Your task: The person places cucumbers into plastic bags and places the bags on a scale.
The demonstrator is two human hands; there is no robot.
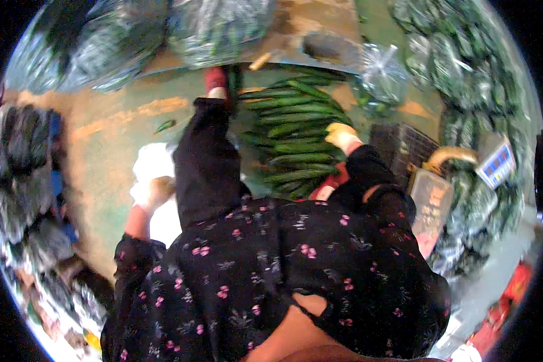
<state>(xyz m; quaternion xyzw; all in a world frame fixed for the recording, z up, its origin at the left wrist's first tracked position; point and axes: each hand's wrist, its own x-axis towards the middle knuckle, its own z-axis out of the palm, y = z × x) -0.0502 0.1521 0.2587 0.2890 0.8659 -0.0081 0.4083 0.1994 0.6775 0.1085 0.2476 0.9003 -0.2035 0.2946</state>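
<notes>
My left hand, in a pale glove, is closed on a white plastic bag beside my left leg. The bag hangs above and below the fingers. To the right, my right hand, in a yellowish glove, is on a heap of long green cucumbers. Its fingers look curled round the end of one cucumber at the heap's right side, though blur softens the detail. The cucumbers lie side by side on the floor, right of my left leg.
Bulging clear bags of green produce stand ahead, with more stacked along the right. A smaller tied bag sits past the heap. Near my right arm are a dark crate, a plastic bin and a scale display. Dark bundles line the left.
</notes>
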